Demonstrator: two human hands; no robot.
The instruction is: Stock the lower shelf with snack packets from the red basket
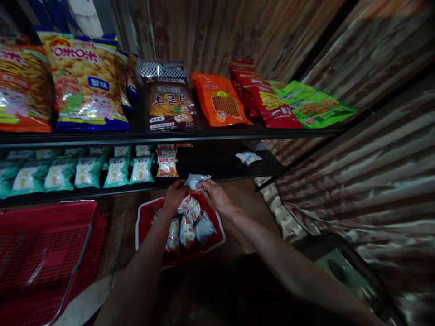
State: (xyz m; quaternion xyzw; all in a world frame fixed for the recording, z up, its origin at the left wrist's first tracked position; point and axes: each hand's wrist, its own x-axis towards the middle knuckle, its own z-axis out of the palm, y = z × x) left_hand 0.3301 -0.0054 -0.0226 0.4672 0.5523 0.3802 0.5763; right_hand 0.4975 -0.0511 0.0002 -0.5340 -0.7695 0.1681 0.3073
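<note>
A small snack packet (197,180), pale with a striped edge, is between my two hands over the far rim of a red basket (146,222) with a white edge. The closed fingers of my left hand (174,197) are at the packet's left end. On the other end, my right hand (217,197) pinches the packet's right side. Several similar white-and-red snack packets (186,231) lie piled inside the basket, partly covered by my left forearm. Just beyond, a red-and-white packet (167,164) stands on the lower shelf (207,158).
Several green-and-white packets (87,172) line the lower shelf's left side; a loose packet (248,157) lies at right. Larger snack bags (90,86) stand on the upper shelf (170,136). An empty-looking red basket (41,253) sits at left. Pleated curtain (356,167) hangs at right.
</note>
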